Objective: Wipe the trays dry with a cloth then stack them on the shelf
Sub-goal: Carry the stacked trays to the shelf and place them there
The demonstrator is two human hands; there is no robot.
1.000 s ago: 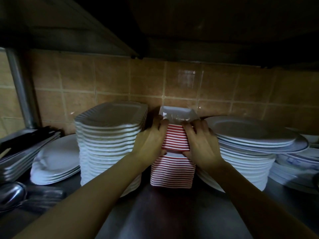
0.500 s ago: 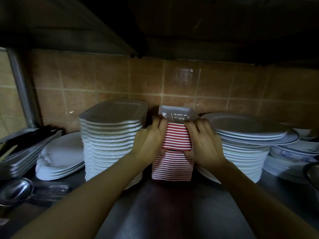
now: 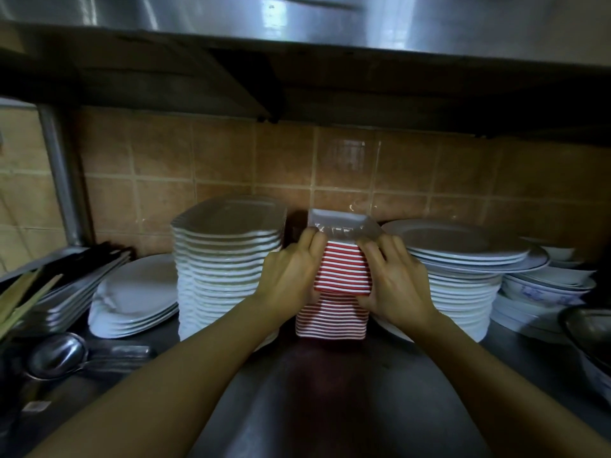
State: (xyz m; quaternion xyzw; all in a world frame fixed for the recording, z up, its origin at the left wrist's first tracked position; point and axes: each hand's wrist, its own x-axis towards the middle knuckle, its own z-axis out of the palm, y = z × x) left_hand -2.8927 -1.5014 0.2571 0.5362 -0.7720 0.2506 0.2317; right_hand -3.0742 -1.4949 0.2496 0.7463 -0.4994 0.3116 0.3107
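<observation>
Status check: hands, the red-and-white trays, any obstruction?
Left hand and right hand grip upper batch of red-and-white striped square trays, over lower stack. Tight between white plate stacks either side.

Head view — close, facing the shelf [image 3: 330, 408].

A batch of red-and-white trays [image 3: 344, 269] sits slightly askew atop a matching stack [image 3: 332, 320] on the steel shelf [image 3: 330, 391].

Tray stack [image 3: 332, 322] stands between left plate stack [image 3: 224, 269] and right plate stack [image 3: 463, 285].
</observation>
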